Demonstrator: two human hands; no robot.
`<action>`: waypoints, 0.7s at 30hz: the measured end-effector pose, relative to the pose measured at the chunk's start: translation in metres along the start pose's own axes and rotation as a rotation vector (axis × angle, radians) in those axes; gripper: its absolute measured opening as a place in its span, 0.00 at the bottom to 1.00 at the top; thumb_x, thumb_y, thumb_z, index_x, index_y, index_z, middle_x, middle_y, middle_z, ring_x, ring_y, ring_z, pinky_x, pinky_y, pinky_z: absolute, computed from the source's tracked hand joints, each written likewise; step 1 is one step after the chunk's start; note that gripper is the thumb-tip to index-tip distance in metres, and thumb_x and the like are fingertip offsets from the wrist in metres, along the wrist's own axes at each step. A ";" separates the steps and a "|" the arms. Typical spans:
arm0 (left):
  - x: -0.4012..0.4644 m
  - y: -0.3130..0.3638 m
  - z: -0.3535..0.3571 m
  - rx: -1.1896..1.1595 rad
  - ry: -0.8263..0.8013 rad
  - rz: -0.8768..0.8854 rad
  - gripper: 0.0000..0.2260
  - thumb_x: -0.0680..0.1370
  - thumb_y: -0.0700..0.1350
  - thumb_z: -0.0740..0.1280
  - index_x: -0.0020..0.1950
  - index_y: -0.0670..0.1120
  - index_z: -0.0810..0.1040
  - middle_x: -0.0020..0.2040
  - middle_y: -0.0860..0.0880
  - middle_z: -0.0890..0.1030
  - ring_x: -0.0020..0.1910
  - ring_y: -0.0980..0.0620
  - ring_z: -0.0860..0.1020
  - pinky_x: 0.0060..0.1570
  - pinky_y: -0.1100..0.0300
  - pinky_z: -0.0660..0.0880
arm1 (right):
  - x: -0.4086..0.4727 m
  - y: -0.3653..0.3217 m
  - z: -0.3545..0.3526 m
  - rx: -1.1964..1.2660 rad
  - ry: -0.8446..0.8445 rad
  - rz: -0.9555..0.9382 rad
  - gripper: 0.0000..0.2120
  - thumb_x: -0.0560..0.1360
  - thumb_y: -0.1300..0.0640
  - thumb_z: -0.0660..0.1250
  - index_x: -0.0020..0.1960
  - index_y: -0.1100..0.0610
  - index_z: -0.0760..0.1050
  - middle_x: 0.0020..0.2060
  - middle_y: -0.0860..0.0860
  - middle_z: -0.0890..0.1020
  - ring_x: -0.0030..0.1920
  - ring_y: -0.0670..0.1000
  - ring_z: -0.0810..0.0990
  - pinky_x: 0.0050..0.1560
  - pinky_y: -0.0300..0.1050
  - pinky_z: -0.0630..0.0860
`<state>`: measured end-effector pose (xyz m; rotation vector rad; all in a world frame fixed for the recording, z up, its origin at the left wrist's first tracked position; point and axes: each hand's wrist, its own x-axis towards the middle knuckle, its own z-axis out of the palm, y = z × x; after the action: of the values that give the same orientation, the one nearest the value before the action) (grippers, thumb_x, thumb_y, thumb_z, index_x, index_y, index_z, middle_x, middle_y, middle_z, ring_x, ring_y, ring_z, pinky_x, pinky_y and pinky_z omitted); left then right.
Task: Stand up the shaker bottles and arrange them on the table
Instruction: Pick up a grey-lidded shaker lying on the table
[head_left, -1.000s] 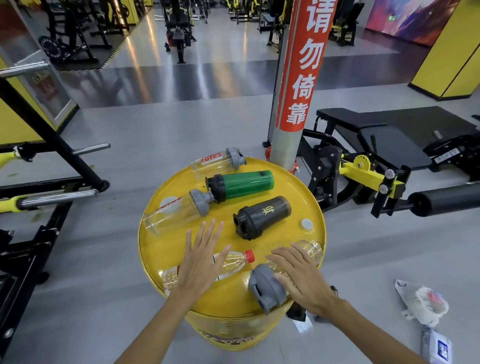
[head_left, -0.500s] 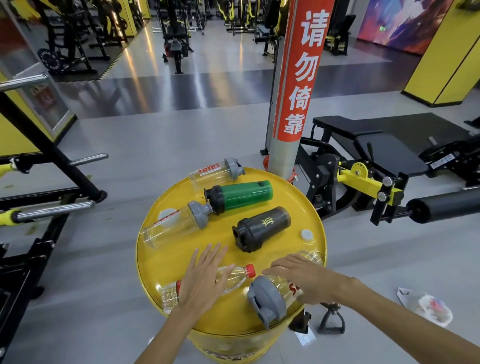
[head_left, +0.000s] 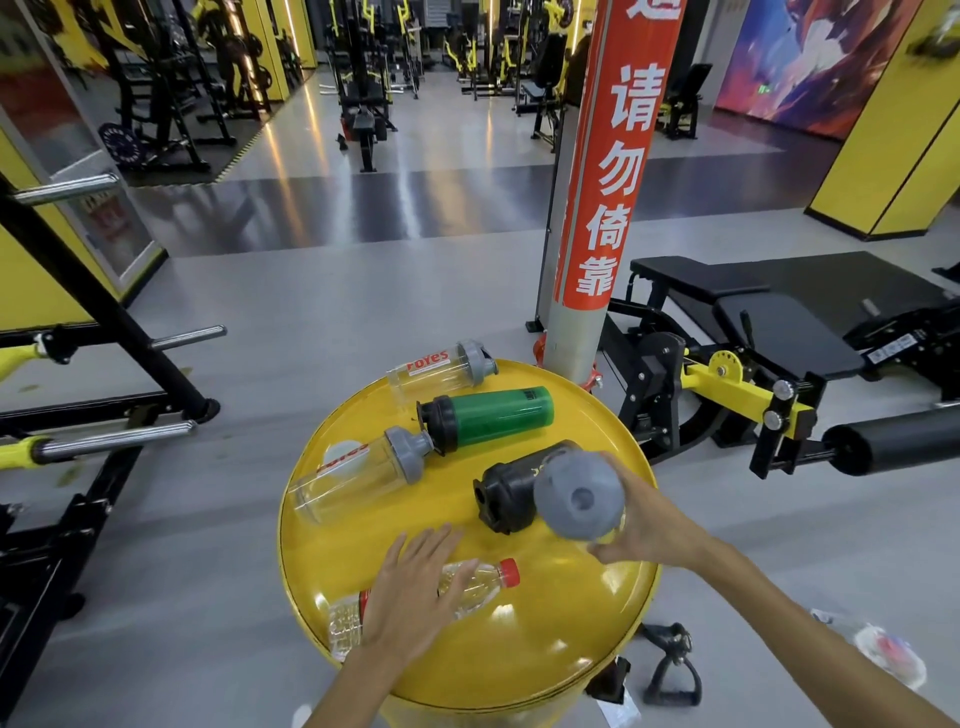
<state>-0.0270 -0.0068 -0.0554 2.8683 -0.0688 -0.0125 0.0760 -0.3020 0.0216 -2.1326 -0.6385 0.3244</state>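
Over the right side of the round yellow drum-top table (head_left: 545, 649), the right hand (head_left: 652, 519) holds a clear shaker bottle with a grey domed lid (head_left: 579, 501) off the surface, fingers wrapped around its body. The lid faces the camera, so its long axis runs nearly along the line of sight, lid up and towards the viewer; most of the clear body is hidden behind the lid and the hand.

Just behind it lies a black shaker bottle (head_left: 511, 491) on its side, its lid end pointing toward the near left and its base to the far right, partly covered by the held bottle. Farther back, a green shaker bottle with a black lid (head_left: 488, 418) lies with its axis running left to right, lid to the left. Its lid nearly meets the grey lid of a clear shaker bottle with red lettering (head_left: 358, 475), which lies diagonally with its base toward the near left edge. At the far rim, another clear grey-lidded shaker bottle marked with red letters (head_left: 441, 366) lies with its lid to the right.

Nearer the viewer, the left hand (head_left: 413, 595) rests flat, fingers spread and not gripping, on a clear plastic bottle with a red cap (head_left: 478, 584) that lies with its cap pointing right.

Beyond the table stands a grey pillar wrapped in a red banner with white characters (head_left: 605, 208).
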 end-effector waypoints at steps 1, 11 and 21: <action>0.000 0.000 -0.001 -0.004 0.003 0.002 0.40 0.75 0.71 0.32 0.78 0.56 0.63 0.77 0.56 0.66 0.77 0.58 0.61 0.79 0.53 0.49 | 0.003 0.000 -0.002 0.037 0.056 0.015 0.45 0.60 0.67 0.83 0.70 0.49 0.64 0.60 0.49 0.79 0.59 0.45 0.80 0.56 0.39 0.78; 0.000 0.002 -0.007 -0.015 -0.022 0.025 0.40 0.75 0.72 0.33 0.77 0.57 0.64 0.76 0.58 0.67 0.76 0.59 0.63 0.79 0.53 0.49 | 0.001 0.041 0.006 0.237 0.210 0.241 0.42 0.62 0.70 0.82 0.70 0.53 0.69 0.56 0.51 0.81 0.49 0.36 0.81 0.46 0.33 0.78; 0.001 0.003 -0.012 0.042 -0.139 0.062 0.41 0.71 0.79 0.47 0.77 0.56 0.63 0.76 0.57 0.69 0.74 0.57 0.66 0.77 0.52 0.54 | -0.010 0.044 0.010 0.339 0.185 0.332 0.39 0.61 0.61 0.85 0.68 0.52 0.72 0.60 0.49 0.80 0.60 0.44 0.79 0.63 0.46 0.76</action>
<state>-0.0258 -0.0065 -0.0435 2.9023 -0.1868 -0.2010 0.0773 -0.3227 -0.0200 -1.9056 -0.1085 0.3801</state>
